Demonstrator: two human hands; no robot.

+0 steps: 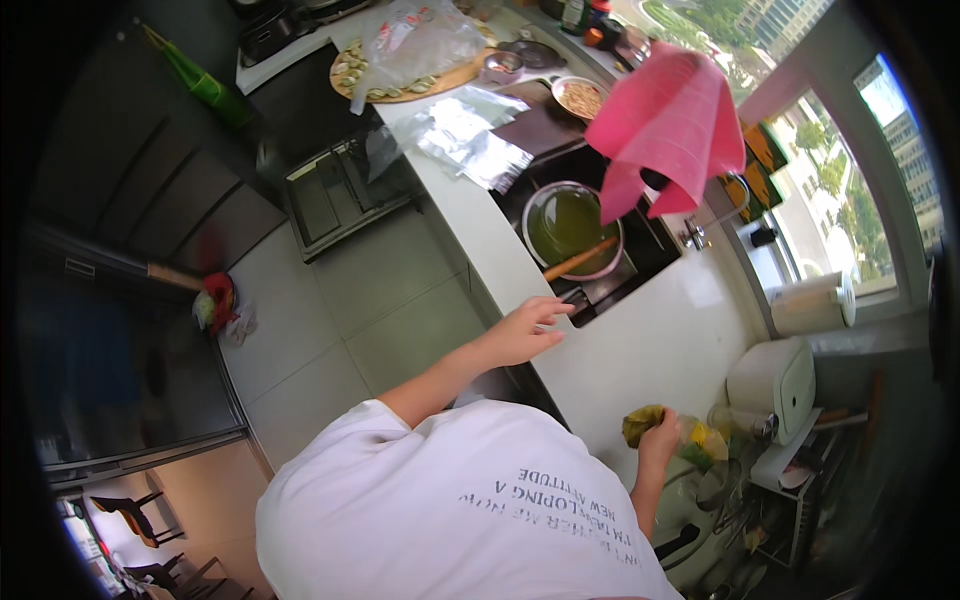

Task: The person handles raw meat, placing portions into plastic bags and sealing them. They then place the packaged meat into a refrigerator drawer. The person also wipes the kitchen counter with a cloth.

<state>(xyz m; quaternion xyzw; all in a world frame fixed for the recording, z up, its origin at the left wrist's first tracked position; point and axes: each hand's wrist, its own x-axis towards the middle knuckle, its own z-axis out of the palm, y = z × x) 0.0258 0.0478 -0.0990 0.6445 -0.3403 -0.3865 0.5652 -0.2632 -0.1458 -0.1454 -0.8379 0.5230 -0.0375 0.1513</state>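
My left hand (534,328) is at the counter's front edge, just below the sink. Its fingers are loosely bent and apart, with nothing visible in them. Near its fingertips, a round metal basin (611,271) sits in the dark sink. Greenish liquid (551,232) fills the basin, and a brown wooden handle (581,259) lies across its rim. Over at the right, my right hand (660,437) grips a crumpled olive-green piece (641,425), either cloth or leaf; I cannot tell which. Beside that hand is a clear bag with yellow and green on it (701,442).
A pink cloth (667,124) hangs over the faucet area. Silvery packaging (472,142) lies left of the sink. Farther back are a round wooden board with dumplings (349,75) and a bowl of chopped food (581,99). An appliance door (360,241) stands open below the counter.
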